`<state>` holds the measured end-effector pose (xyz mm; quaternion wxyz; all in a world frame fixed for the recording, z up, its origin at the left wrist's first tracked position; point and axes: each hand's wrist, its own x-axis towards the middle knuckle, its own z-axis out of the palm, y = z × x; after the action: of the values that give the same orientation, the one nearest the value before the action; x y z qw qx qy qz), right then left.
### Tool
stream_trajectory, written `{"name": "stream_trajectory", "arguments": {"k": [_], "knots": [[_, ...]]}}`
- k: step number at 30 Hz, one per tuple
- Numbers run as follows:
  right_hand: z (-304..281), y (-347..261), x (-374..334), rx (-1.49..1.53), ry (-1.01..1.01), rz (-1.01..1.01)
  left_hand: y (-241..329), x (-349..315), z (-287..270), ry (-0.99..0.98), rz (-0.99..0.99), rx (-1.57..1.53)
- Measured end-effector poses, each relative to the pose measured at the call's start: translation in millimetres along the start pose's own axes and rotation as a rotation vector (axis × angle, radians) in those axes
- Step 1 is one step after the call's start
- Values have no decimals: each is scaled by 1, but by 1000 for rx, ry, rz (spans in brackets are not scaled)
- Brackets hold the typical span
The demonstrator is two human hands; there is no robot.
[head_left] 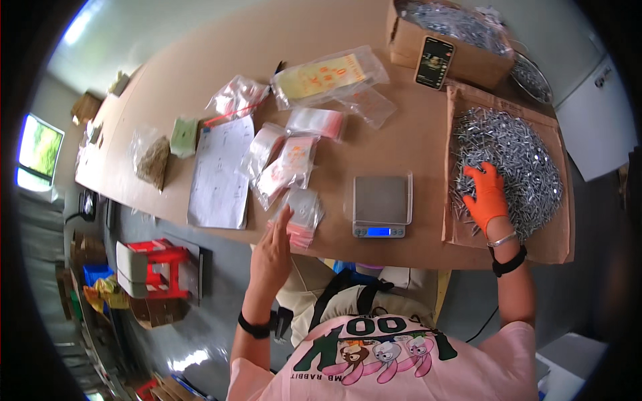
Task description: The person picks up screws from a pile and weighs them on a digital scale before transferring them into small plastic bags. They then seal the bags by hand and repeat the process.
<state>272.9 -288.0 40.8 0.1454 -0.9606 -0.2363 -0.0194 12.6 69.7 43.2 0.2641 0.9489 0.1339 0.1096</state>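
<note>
My right hand (487,195), in an orange glove, rests on a heap of small silver screws or nails (525,167). Its fingers are bent and apart, their tips among the pieces, and I make out nothing gripped. That heap fills a shallow cardboard tray (565,220) at the right. My left hand (273,252) is bare, its fingers stretched out at the table's front edge. Beside its fingertips lies a stack of small clear zip bags (304,210) with reddish edges. Between the hands stands a digital scale (381,200) with a lit blue display and a bare plate.
More bundled bags (294,157) and a yellow-printed bag (328,77) lie mid-table. A paper sheet (219,177), green pad (183,137) and bag of brownish pieces (154,160) sit left. A phone (435,62) leans on a filled carton (468,63). A red stool (160,267) stands below.
</note>
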Motion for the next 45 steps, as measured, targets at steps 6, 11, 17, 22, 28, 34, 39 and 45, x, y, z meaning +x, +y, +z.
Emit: {"name": "stream_trajectory", "arguments": {"k": [6,11,17,22,28,34,39,45], "knots": [[-8,27,20,215,-75,107,-22,18,12,-25,264,362],[1,31,8,86,136,-139,-19,16,22,24,159,133],[-17,30,16,328,70,44,-1,19,20,189,172,160],[-29,29,21,318,221,71,3,22,16,207,196,133],[-39,-11,17,510,118,175,6,24,23,188,181,134],[-23,-90,9,862,-156,-186,15,23,18,170,180,231],[-3,-115,11,752,-286,-229,19,18,5,207,246,167],[-24,-87,10,652,-69,-254,21,11,-5,283,189,14]]}}
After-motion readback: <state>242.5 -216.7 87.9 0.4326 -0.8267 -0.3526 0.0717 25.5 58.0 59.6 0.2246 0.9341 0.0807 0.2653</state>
